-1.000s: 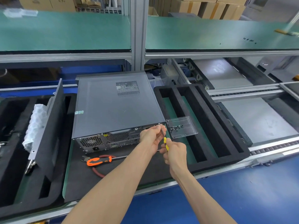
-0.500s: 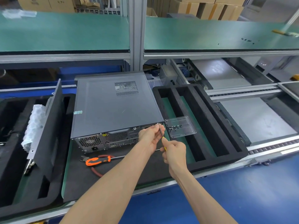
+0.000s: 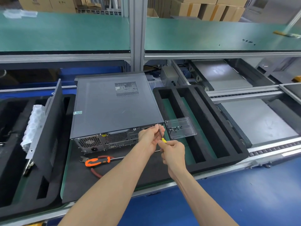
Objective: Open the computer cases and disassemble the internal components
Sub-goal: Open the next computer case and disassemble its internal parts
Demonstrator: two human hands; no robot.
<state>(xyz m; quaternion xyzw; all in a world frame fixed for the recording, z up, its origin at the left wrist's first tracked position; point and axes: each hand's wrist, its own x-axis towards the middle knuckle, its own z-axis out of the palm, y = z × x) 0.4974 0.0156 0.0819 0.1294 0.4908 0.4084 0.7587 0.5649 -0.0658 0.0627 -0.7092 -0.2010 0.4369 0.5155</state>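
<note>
**Computer case [image 3: 114, 105]: lid on, early stage**

Lying flat on the desk [image 3: 76, 181], closed. Working a rear corner screw: left hand [image 3: 149, 136] pinching the screwdriver [image 3: 162, 139] shaft, right hand [image 3: 173, 151] gripping its handle. Clear tray [image 3: 180, 129] holding screws already. Internals untouched, as judged.

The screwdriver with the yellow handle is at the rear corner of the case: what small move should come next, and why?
Probably keep turning the screwdriver with the right hand until the screw comes free. Its tip sits at the rear top corner of the computer case, the left hand steadies the shaft, and the lid is on. The clear tray nearby already holds loose screws.
</note>
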